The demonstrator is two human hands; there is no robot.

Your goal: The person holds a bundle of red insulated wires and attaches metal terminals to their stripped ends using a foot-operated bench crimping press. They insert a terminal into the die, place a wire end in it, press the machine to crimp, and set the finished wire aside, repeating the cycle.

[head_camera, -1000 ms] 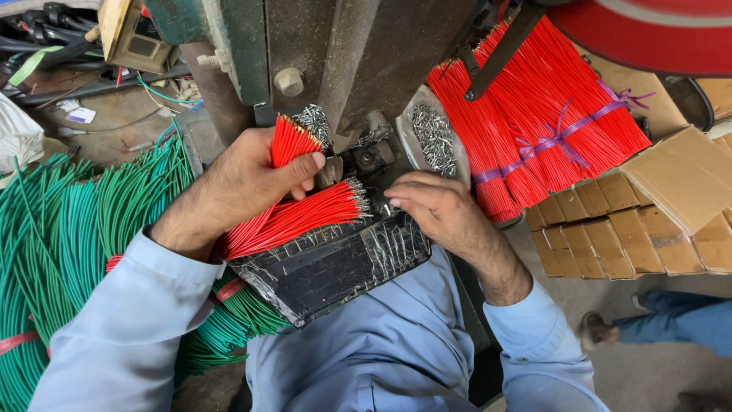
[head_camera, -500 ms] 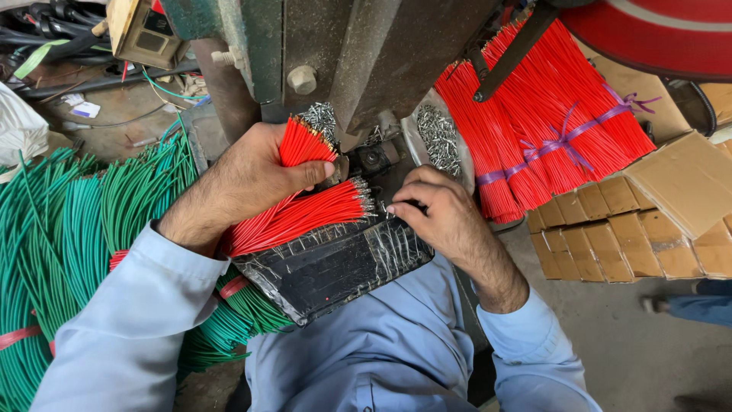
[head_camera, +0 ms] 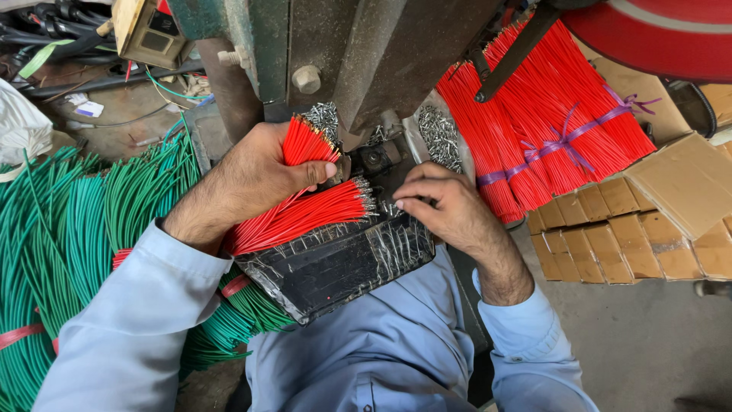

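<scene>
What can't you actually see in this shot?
Head view only:
- Right hand: its fingertips curl under, so any wire they pinch is hidden.
- Press: its top is cut off by the frame.
- Left hand covers the middle of the red wires.
- Green wires run off the left edge.

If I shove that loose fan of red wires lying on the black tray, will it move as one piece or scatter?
Probably scatter: the red wires on the black tray show no tie, unlike the tied red bundles held by purple string. Each strand looks thin and fairly straight, so likely springy rather than limp. The tray's glossy wrap may let them slide easily. The left hand grips a second bunch.
</scene>
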